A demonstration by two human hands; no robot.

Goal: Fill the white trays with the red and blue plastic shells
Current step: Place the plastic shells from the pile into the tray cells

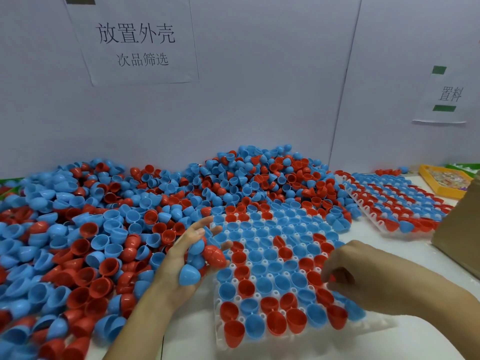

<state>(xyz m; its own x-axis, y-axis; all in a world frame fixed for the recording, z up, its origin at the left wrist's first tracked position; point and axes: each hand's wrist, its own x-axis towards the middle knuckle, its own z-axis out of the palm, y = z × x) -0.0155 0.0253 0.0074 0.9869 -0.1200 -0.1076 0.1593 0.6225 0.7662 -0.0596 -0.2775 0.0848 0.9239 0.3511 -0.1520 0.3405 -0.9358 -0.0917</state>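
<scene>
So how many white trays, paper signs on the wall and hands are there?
White plastic trays: 2
White paper wall signs: 2
Hands: 2, left hand holding red and blue plastic shells, right hand pinching a red plastic shell
Total: 6

Loose shells point(109, 229) heap across the left and back of the worktop point(405, 258), right up to the wall point(259, 100). A bare strip lies between the near tray point(220, 341) and the far tray point(384, 231); a cardboard box point(459, 229) blocks the right edge.
</scene>
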